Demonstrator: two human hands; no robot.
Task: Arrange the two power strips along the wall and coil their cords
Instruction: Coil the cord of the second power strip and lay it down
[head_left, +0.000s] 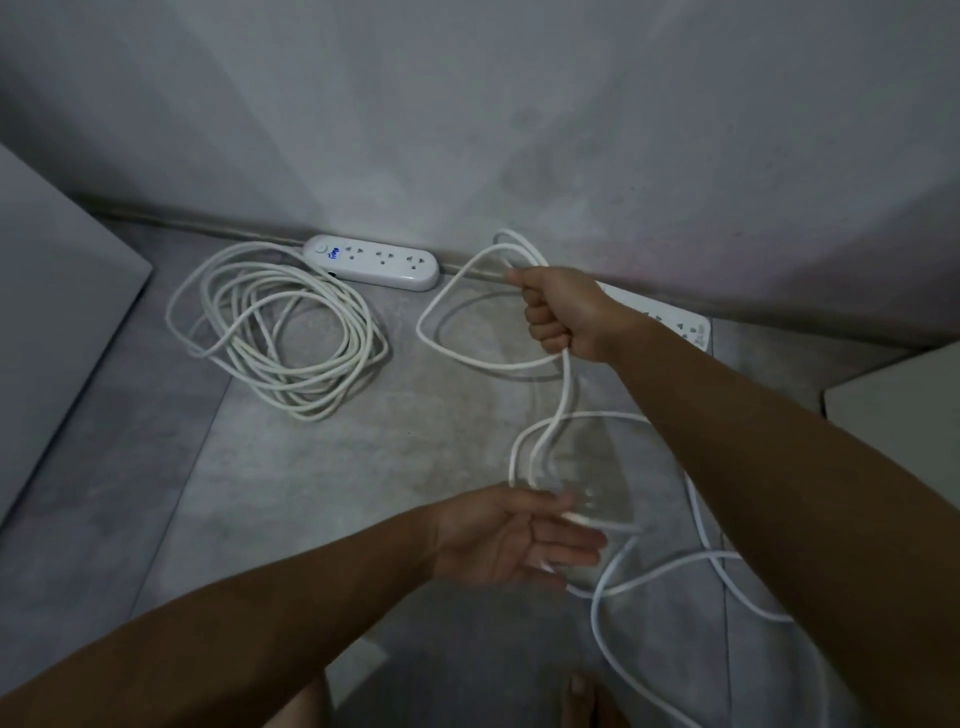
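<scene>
White strip (376, 261) lies on the floor (363, 493) against the wall (467, 104), its coil (275, 327) just in front. A second strip (675, 321) lies further right along the wall, partly behind the right hand (563, 317), which grips loops of cord (566, 384). The left hand (519, 540) is open with straight, blurred fingers beside the loose cord.

Scene is dim with a cool grey cast. The brightest patch sits mid-wall (519, 130); the corners fall darker. The held cord (420, 327) throws a soft shadow on the floor (311, 493). Left hand (498, 540) fingertips are motion-blurred; the right hand (563, 317) is sharp. The wall-floor line bows from wide-angle distortion. A small blue glow shows on the power strip (376, 261).
</scene>
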